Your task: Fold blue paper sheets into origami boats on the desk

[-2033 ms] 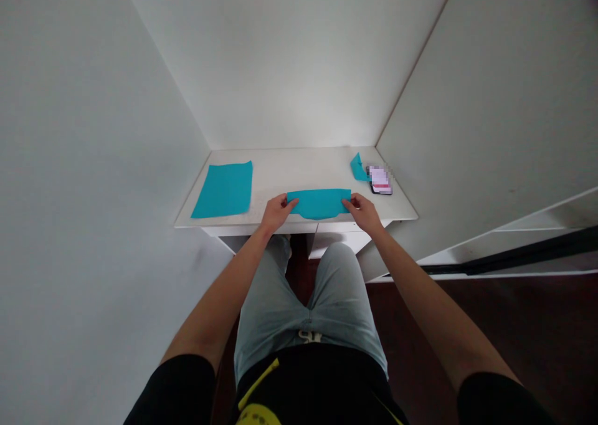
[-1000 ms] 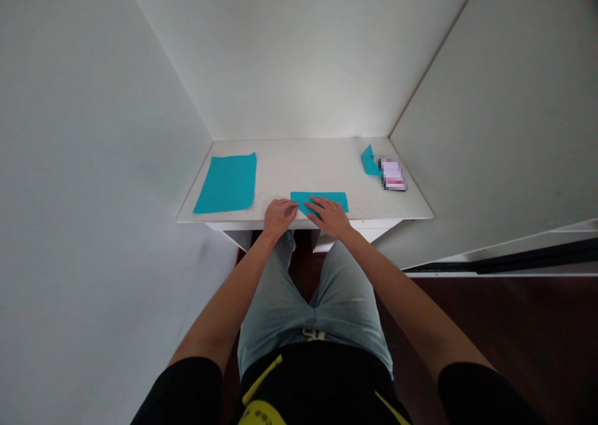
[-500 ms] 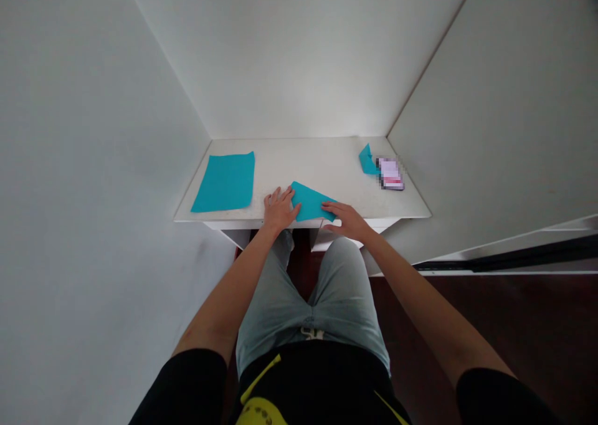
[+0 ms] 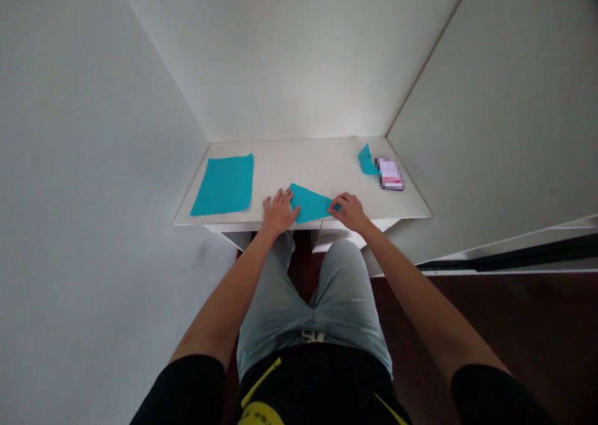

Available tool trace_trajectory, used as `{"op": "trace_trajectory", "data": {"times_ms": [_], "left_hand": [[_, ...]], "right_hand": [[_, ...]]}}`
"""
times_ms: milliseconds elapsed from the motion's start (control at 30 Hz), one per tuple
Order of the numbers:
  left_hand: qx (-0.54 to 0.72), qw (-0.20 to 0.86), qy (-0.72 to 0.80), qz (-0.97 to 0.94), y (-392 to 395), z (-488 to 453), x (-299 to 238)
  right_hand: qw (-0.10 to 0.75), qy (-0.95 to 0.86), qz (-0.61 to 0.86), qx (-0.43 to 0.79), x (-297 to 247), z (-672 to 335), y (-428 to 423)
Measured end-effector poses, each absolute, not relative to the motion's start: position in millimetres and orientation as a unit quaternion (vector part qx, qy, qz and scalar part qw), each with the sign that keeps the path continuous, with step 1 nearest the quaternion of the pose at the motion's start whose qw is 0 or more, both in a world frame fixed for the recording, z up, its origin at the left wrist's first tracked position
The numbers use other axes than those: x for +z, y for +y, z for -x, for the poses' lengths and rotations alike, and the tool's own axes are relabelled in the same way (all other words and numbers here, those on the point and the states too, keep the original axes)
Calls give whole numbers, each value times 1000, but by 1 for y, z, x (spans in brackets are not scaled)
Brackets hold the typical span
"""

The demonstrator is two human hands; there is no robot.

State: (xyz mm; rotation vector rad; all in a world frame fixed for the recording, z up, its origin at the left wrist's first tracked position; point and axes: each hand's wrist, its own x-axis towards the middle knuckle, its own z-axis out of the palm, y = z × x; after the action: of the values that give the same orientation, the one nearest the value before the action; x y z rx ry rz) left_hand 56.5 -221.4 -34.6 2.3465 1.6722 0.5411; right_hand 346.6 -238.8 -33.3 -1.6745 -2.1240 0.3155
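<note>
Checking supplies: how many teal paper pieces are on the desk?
3: a flat sheet at left, a folded piece between left hand and right hand, a small piece beside the phone.

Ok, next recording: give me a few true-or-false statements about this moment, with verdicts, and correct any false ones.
1. The left hand rests on the white desk, its fingers against the folded teal paper. True.
2. The right hand is holding the phone. False: its fingers are on the right tip of the folded teal paper.
3. The flat teal sheet lies to the right of both hands. False: it lies to their left.
4. A small teal piece lies beside the phone. True.
</note>
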Motion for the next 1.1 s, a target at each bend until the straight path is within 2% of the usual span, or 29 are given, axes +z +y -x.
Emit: {"op": "trace_trajectory", "data": {"times_ms": [300,567,767,933,1100], "left_hand": [[254,134,611,-738,-216,-52,-28],[161,200,621,-741,-193,-42,-20],[147,213,606,-753,-192,-37,-23],[148,209,596,-761,-191,-37,-23],[140,215,590,-766,-193,-37,-19]], "right_hand": [[141,-760,624,112,-24,-374,-211],[99,-822,537,162,-8,-386,-182],[119,-803,527,250,-6,-386,-182],[118,-836,499,197,-2,-380,-187],[194,-784,512,291,-9,-377,-196]]}}
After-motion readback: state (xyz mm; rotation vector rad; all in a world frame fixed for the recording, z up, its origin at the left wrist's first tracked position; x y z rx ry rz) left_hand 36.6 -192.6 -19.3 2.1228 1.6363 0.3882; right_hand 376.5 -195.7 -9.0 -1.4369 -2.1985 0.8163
